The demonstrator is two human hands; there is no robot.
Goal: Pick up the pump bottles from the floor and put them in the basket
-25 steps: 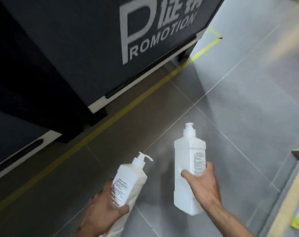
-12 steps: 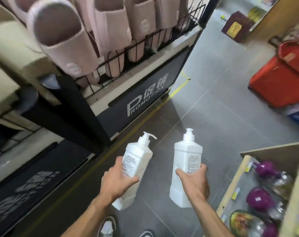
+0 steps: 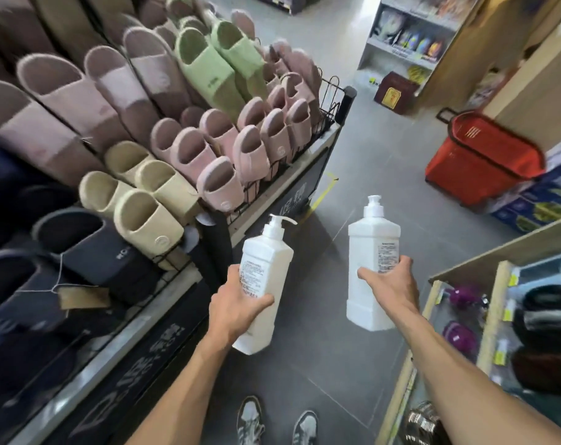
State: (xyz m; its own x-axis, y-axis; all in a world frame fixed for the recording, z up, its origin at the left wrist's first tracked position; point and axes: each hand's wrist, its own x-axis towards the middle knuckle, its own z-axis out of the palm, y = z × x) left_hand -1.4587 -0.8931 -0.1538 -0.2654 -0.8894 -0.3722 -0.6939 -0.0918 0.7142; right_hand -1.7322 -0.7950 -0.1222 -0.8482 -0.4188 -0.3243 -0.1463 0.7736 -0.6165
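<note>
The left pump bottle (image 3: 263,284) and the right pump bottle (image 3: 372,239) are plain white, each with a label of fine dark print. The basket (image 3: 484,162) is red with a black rim. The floor (image 3: 369,149) is grey tile, marked by a yellow tape line (image 3: 319,197). The pink slippers (image 3: 189,149), green slippers (image 3: 218,65), cream slippers (image 3: 144,216) and dark navy-grey slippers (image 3: 90,245) sit in blocks of colour. The promotion panel (image 3: 138,364) is black with white lettering. The sneakers (image 3: 250,419) are grey and white with dark stripes. The maroon box (image 3: 396,93) bears a yellow label.

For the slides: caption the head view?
Left hand grips the left bottle, right hand the right bottle; red basket stands ahead on the floor.
</note>
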